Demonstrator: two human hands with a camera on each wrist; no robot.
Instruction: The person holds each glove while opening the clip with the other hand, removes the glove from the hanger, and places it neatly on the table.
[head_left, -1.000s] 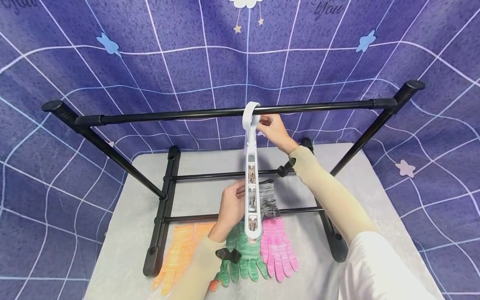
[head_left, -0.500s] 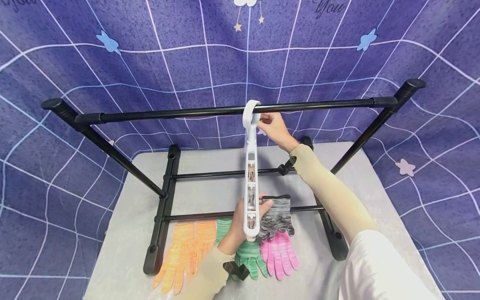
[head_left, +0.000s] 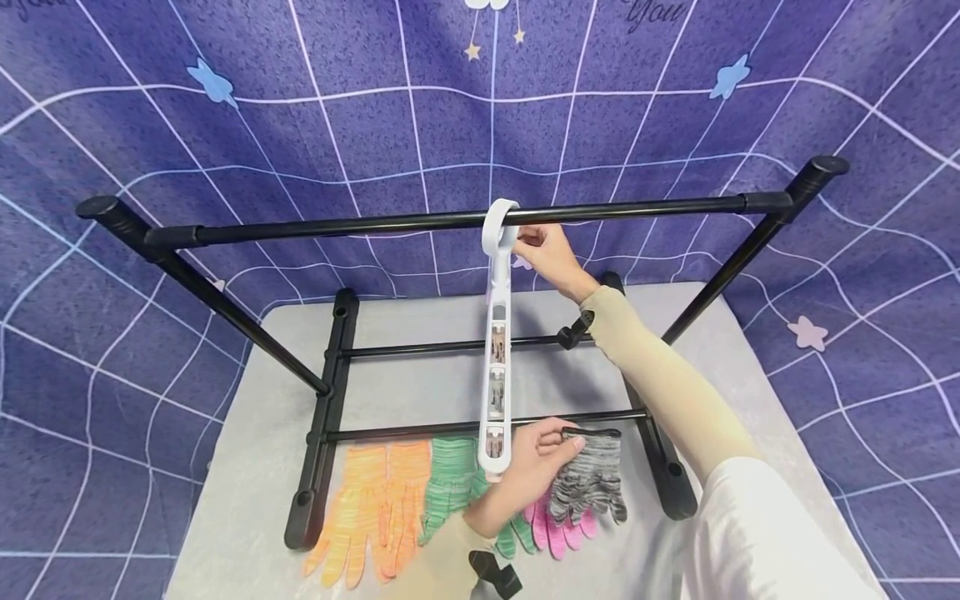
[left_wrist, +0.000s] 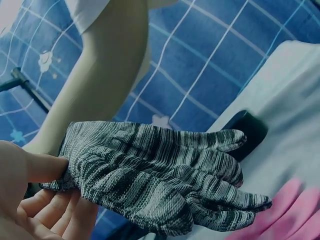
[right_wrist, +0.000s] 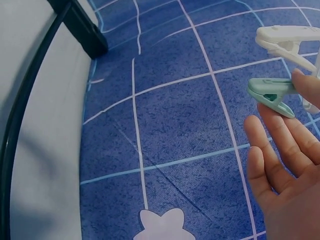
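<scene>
My left hand [head_left: 528,467] pinches a black-and-grey striped knit glove [head_left: 588,475] by its cuff, thumb against fingers. In the left wrist view that glove [left_wrist: 145,172] spreads out sideways, fingers pointing right. My right hand [head_left: 551,257] is up behind the white clip hanger [head_left: 495,358], just below the rail. In the right wrist view its thumb and fingers pinch a pale green clip [right_wrist: 270,92], whose jaws look closed with no cloth between them. A white clip [right_wrist: 285,36] sits just above it. Most of the hanger's clips are seen edge-on in the head view.
The hanger's loop is around the black rail [head_left: 337,225] of a standing rack. On the grey tabletop [head_left: 225,517] lie orange gloves [head_left: 367,492], green gloves [head_left: 448,475] and a pink glove [head_left: 558,533], partly covered. A lower rack bar [head_left: 420,432] crosses behind them.
My left hand has carried the black-and-grey glove from behind the hanger to the right and nearer, over the pink glove. My right hand stays by the hanger.
</scene>
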